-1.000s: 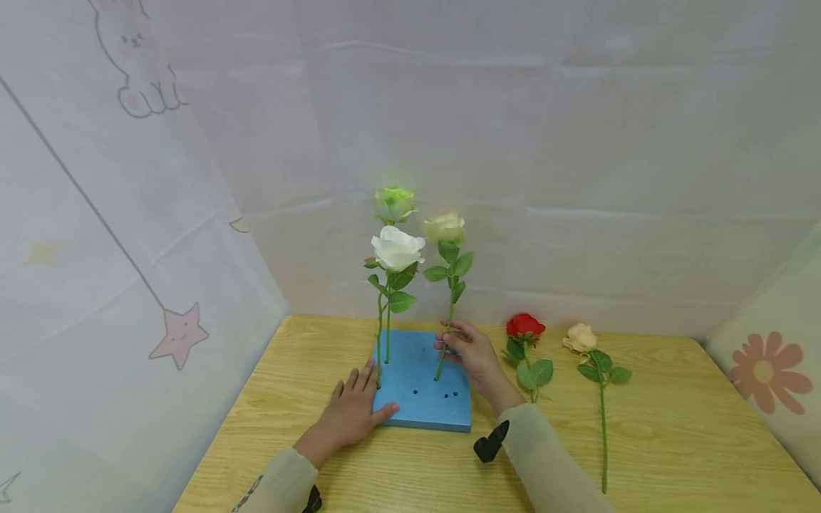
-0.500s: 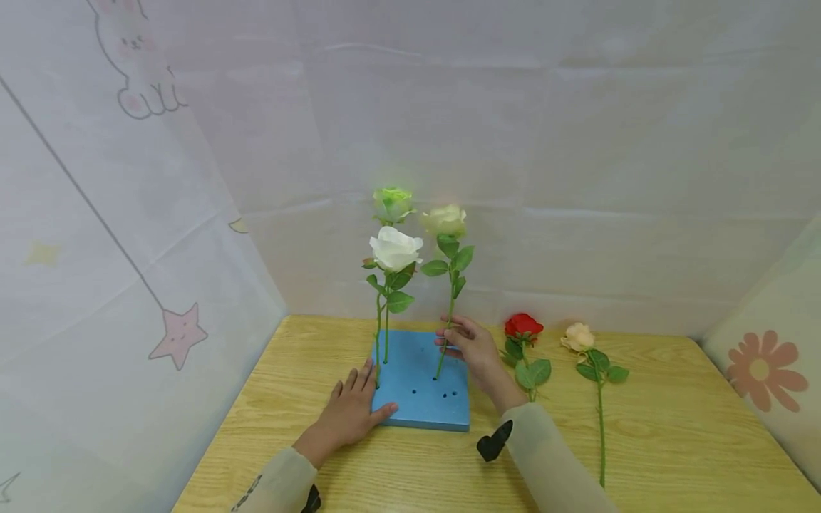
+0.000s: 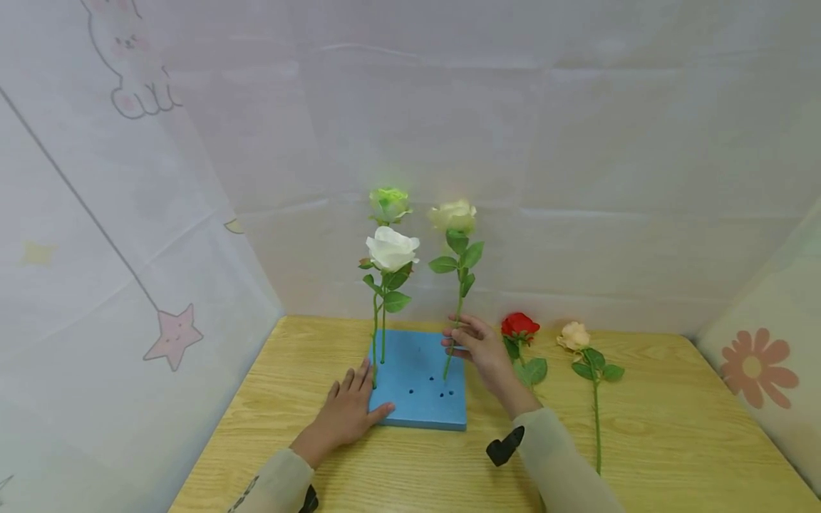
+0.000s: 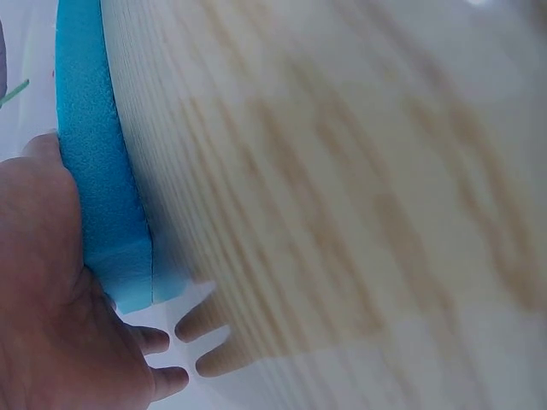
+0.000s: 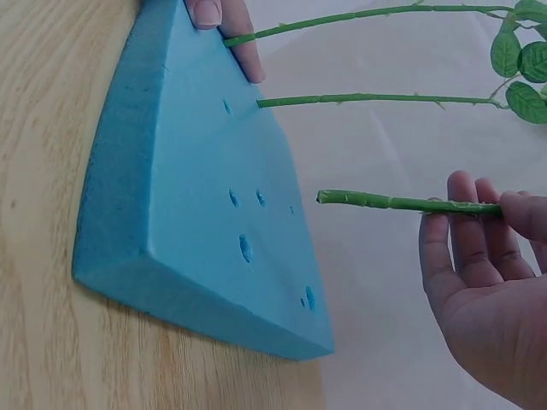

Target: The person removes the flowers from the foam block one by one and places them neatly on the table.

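Observation:
My right hand (image 3: 485, 356) pinches the green stem (image 5: 376, 202) of a cream rose (image 3: 454, 216) between thumb and fingers, the flower held upright. In the right wrist view, the stem's lower end is apart from the blue foam block (image 5: 184, 184), over its holed top. My left hand (image 3: 344, 413) rests along the block's left edge, fingers straight and thumb over the front left corner. A white rose (image 3: 393, 249) and a light green rose (image 3: 389, 205) stand in holes at the block's left side. The left wrist view shows the left palm (image 4: 60, 316) against the block's side.
A red rose (image 3: 520, 325) lies on the wooden table (image 3: 667, 427) right of the block, partly behind the right arm. Farther right lies a peach rose (image 3: 574, 335) with its stem toward the front. A printed cloth (image 3: 410, 107) hangs behind the table.
My right hand has drawn the cream rose up out of a hole in the block and shifted it slightly right. That hole now shows bare. My left hand stays in place.

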The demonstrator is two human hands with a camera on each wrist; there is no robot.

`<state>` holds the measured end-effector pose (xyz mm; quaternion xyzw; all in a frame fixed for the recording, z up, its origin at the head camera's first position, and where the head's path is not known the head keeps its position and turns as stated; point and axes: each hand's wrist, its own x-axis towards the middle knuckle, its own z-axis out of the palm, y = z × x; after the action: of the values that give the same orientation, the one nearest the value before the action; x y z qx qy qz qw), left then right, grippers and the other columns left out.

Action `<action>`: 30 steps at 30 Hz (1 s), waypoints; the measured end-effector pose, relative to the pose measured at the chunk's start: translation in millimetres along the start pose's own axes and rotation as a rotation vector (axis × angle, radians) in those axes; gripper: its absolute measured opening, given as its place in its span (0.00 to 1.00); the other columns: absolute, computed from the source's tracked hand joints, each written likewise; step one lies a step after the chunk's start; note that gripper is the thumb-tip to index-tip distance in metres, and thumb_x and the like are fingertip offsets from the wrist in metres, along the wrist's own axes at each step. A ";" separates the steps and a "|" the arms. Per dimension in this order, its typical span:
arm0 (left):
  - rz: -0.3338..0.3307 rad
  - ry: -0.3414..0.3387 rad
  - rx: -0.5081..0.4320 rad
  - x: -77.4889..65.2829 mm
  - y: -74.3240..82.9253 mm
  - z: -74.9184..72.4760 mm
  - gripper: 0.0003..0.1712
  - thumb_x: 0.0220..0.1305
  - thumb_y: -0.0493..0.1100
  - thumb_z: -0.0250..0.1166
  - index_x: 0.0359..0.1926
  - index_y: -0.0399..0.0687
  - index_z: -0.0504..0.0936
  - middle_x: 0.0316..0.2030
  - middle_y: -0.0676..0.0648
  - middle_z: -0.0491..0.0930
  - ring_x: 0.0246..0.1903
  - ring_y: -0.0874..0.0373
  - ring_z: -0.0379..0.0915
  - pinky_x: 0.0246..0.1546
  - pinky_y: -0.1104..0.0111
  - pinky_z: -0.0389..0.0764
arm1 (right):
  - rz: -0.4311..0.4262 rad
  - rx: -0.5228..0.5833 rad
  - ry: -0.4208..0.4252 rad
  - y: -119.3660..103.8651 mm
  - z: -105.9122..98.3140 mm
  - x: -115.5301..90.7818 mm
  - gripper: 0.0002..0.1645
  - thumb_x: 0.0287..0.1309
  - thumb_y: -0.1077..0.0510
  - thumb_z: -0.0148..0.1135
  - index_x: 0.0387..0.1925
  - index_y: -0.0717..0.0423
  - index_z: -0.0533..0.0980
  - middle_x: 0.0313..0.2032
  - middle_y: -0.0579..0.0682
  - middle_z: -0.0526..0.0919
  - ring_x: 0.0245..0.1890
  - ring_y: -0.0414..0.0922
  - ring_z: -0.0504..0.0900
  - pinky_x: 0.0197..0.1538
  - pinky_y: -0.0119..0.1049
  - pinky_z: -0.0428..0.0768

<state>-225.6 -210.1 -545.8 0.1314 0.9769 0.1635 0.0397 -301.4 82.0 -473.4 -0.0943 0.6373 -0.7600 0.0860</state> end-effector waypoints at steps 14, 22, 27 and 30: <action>-0.002 0.000 0.004 0.3 -0.5 0.8 0.57 0.69 0.77 0.45 0.81 0.41 0.46 0.81 0.41 0.40 0.77 0.34 0.41 0.70 0.34 0.50 | 0.020 -0.010 -0.027 -9.0 -30.1 -34.4 0.28 0.71 0.60 0.61 0.70 0.58 0.70 0.48 0.55 0.86 0.48 0.54 0.87 0.58 0.55 0.80; 0.000 0.009 0.007 0.7 -0.3 0.3 0.57 0.69 0.77 0.46 0.81 0.41 0.46 0.81 0.41 0.41 0.77 0.33 0.41 0.70 0.34 0.50 | 0.036 -0.095 -0.023 -15.8 -52.2 -56.0 0.28 0.72 0.57 0.61 0.69 0.57 0.70 0.47 0.53 0.86 0.48 0.54 0.87 0.57 0.56 0.80; -0.004 -0.001 0.013 1.4 -1.0 0.2 0.58 0.68 0.78 0.44 0.81 0.42 0.45 0.81 0.41 0.40 0.77 0.33 0.40 0.70 0.34 0.50 | 0.033 -0.135 -0.015 -20.2 -63.0 -69.1 0.28 0.71 0.55 0.62 0.69 0.57 0.70 0.49 0.54 0.85 0.46 0.51 0.87 0.56 0.56 0.81; -0.011 -0.009 0.027 1.8 -1.6 0.2 0.58 0.68 0.79 0.43 0.81 0.43 0.43 0.81 0.42 0.38 0.78 0.34 0.39 0.71 0.35 0.49 | 0.031 -0.141 -0.018 -20.9 -68.4 -74.2 0.29 0.71 0.55 0.62 0.69 0.59 0.69 0.49 0.54 0.85 0.47 0.51 0.87 0.55 0.55 0.82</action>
<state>-227.7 -211.1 -546.5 0.1274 0.9795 0.1497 0.0434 -247.1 169.4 -467.0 -0.0971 0.6898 -0.7109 0.0966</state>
